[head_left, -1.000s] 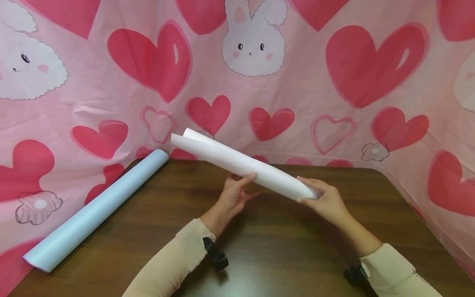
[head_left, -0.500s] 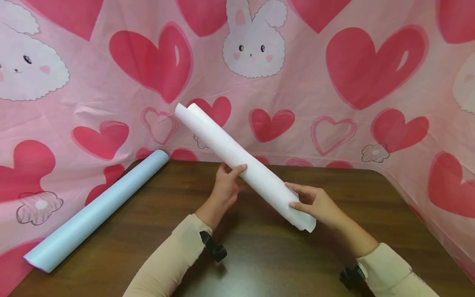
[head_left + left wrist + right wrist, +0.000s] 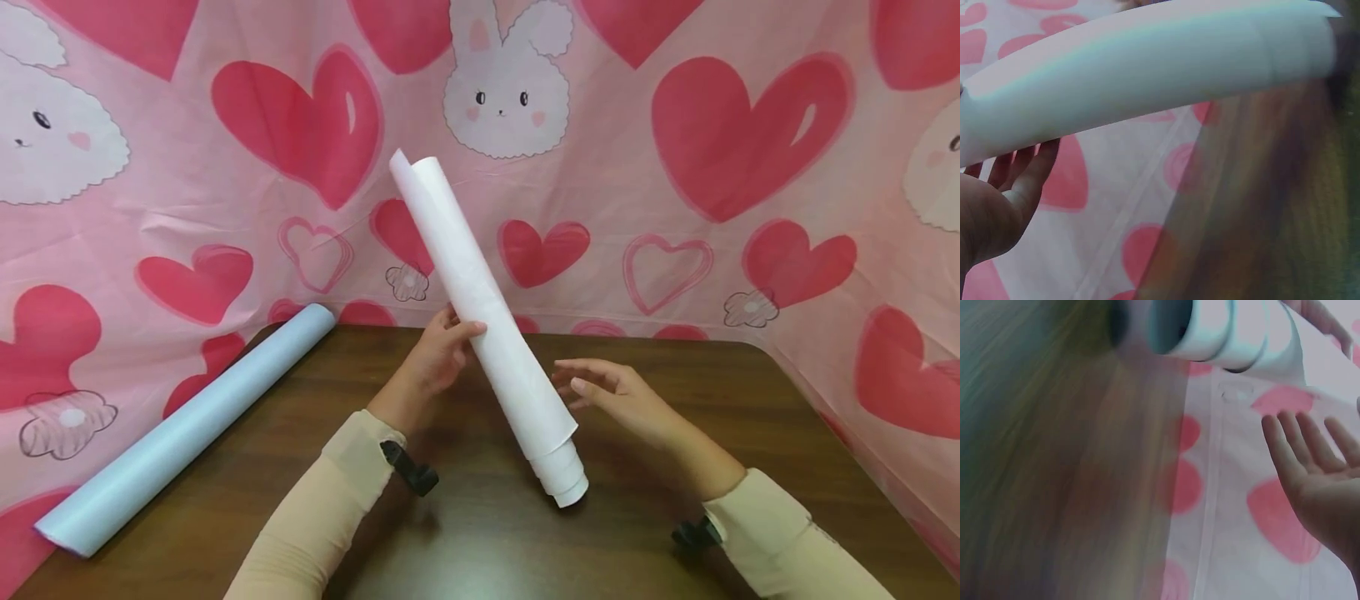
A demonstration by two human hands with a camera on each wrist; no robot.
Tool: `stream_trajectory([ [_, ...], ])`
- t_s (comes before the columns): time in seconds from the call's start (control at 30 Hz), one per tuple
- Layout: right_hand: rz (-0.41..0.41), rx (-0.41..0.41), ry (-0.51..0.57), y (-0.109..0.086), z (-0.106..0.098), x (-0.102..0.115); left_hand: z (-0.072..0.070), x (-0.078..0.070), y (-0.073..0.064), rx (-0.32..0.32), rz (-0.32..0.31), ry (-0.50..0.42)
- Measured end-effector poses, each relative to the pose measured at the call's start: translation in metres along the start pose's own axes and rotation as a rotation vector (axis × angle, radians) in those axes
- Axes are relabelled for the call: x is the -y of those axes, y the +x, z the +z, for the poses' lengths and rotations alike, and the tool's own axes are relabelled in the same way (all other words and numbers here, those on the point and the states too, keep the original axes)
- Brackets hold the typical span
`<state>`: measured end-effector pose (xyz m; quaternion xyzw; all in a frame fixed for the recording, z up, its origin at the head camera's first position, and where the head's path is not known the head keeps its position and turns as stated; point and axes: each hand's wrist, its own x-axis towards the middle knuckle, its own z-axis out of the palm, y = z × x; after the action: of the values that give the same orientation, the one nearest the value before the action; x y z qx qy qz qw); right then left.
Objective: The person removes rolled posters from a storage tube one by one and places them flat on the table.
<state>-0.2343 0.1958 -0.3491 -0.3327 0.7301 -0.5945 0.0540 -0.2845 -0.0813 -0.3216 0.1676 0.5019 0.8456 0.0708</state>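
A loosely rolled white paper sheet (image 3: pixel 487 317) slants over the table, top end leaning left. My left hand (image 3: pixel 438 354) grips the roll near its middle, thumb across the front and fingers behind; in the left wrist view those fingers show under the white roll (image 3: pixel 1147 87). The lower end of the roll steps out in several layers, and its hollow opening shows in the right wrist view on the rolled paper (image 3: pixel 1210 331). My right hand (image 3: pixel 622 396) is off the roll, just right of its lower half, fingers extended; the right wrist view shows the open palm (image 3: pixel 1329 481).
A pale blue roll (image 3: pixel 195 425) lies along the left side of the brown wooden table (image 3: pixel 675 358). Behind and at both sides hangs a pink cloth (image 3: pixel 622 167) with hearts and rabbits. Both wrists carry black camera mounts (image 3: pixel 408 468).
The white roll has swung from a shallow slant to a steep one, its top rising and its lower end dropping. My right hand has let go of it; my left hand keeps its hold.
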Motion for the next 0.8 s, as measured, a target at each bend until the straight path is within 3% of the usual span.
stream_trajectory([
  [0.2, 0.017, -0.085, 0.063, 0.024, 0.022, 0.008, 0.005, -0.006, 0.002, 0.137, -0.107, 0.084],
  [0.5, 0.077, -0.145, 0.160, 0.033, 0.033, 0.010, 0.006, -0.003, 0.001, 0.194, -0.176, 0.182],
  [0.63, 0.117, -0.191, 0.115, 0.034, 0.035, 0.007, 0.009, 0.000, -0.001, 0.146, -0.186, 0.248],
  [0.8, 0.173, -0.220, 0.001, 0.034, 0.037, 0.004, 0.019, 0.008, -0.003, -0.014, -0.231, 0.330],
])
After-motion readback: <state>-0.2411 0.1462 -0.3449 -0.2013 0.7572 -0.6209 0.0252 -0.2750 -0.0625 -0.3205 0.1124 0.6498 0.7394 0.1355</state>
